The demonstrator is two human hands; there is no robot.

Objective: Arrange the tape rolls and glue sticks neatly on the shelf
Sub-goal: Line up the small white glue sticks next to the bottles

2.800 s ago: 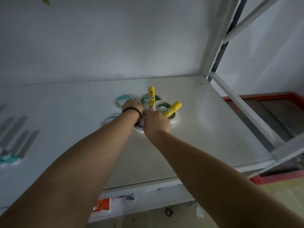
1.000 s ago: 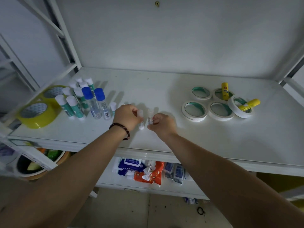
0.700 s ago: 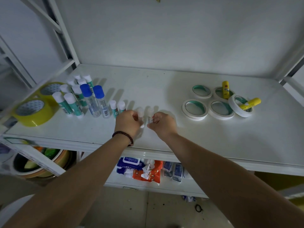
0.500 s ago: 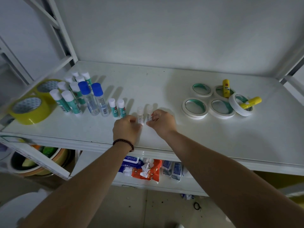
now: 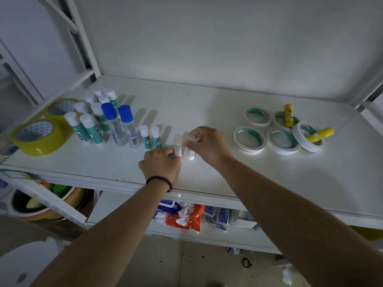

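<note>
On the white shelf (image 5: 207, 104), two small white glue sticks stand upright side by side. The left hand (image 5: 160, 163) pinches the left stick (image 5: 178, 147); the right hand (image 5: 207, 143) pinches the right stick (image 5: 190, 155) (its cap hidden by fingers). Right of these sticks lie five white tape rolls (image 5: 248, 139); left stand capped glue sticks (image 5: 148, 136).

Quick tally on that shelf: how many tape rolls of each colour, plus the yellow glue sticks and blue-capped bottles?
Yellow tape rolls: 2
White tape rolls: 5
Yellow glue sticks: 2
Blue-capped bottles: 2
Total: 11
</note>
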